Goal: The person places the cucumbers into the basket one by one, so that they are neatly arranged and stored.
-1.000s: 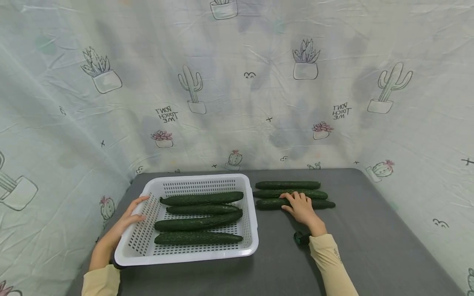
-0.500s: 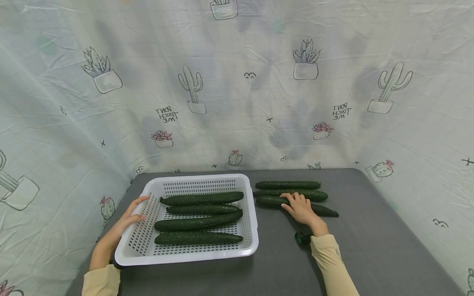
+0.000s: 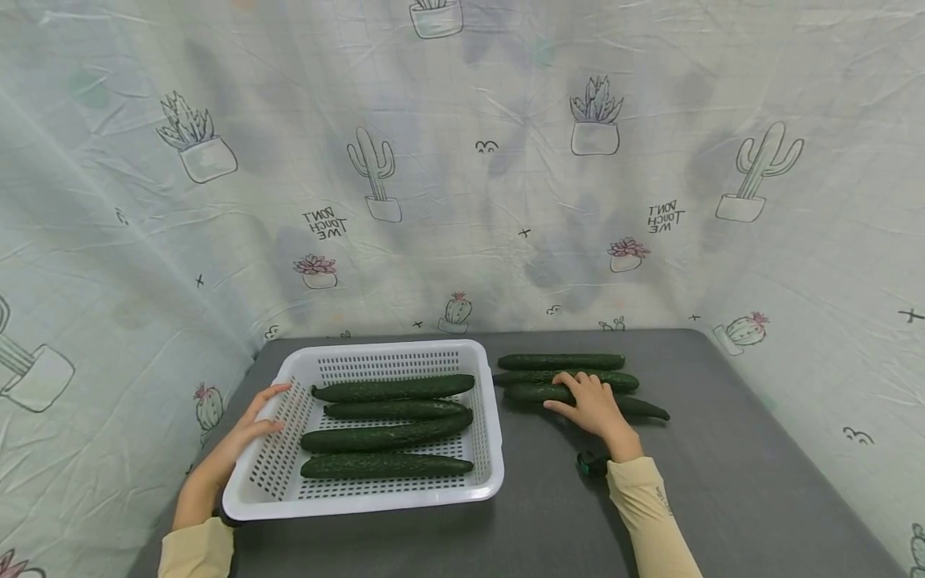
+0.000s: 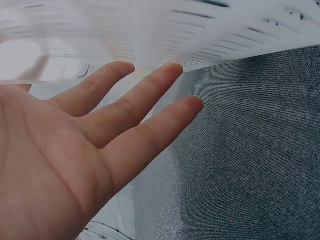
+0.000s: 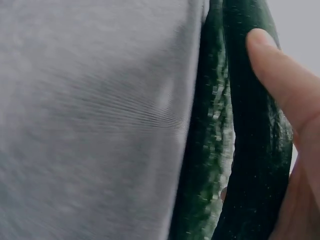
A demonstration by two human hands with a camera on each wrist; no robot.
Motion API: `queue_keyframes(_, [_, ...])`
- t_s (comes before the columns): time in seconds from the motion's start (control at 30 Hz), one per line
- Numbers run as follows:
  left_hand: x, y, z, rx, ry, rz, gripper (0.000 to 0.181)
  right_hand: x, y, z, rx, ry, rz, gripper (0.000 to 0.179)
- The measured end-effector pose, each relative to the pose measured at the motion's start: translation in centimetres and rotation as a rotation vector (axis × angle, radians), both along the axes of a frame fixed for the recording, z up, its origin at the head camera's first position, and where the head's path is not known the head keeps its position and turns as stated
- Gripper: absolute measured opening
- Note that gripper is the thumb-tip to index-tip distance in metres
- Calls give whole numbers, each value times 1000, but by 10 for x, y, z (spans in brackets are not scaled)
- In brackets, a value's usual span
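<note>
My left hand (image 3: 242,440) grips the left rim of a white perforated plastic basket (image 3: 361,507), with two digits over the rim. In the left wrist view the other fingers (image 4: 145,135) extend beneath the basket wall. My right hand (image 3: 596,408) holds a dark green cucumber (image 3: 531,394) to the right of the basket. The right wrist view shows my thumb (image 5: 275,65) against one side of this slightly curved cucumber, the fingers around its far side. Right behind it lies a second cucumber (image 3: 520,376), and a third cucumber (image 3: 560,361) lies furthest back.
Several cucumbers (image 3: 386,434) lie lengthwise in the basket. Everything stands on a grey table (image 3: 694,449). A pale curtain (image 3: 462,201) printed with cacti hangs behind the table and along both sides.
The held cucumber has slid slightly right and its right end has swung toward me, away from the one behind it. My right hand has shifted slightly. My left hand and the basket have stayed put.
</note>
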State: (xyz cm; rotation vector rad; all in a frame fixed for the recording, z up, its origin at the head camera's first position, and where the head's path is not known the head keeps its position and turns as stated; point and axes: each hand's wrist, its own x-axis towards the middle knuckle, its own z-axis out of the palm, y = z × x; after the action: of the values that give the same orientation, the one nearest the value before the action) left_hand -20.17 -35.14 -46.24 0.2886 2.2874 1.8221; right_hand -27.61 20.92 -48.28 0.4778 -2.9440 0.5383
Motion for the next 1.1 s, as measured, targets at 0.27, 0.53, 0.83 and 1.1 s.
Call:
queue_keyframes(0.27, [0, -1, 0, -2, 11, 0, 59, 4, 2, 16, 5, 47, -49, 50])
queue_keyframes(0.53, [0, -1, 0, 14, -5, -4, 60, 10, 5, 32, 15, 67, -70, 57])
queue_keyframes(0.83, [0, 0, 0, 14, 0, -10, 61, 15, 5, 45, 26, 96, -70, 53])
queue_keyframes(1.1, [0, -1, 1, 12, 16, -18, 60, 21, -1, 53, 27, 91, -81, 51])
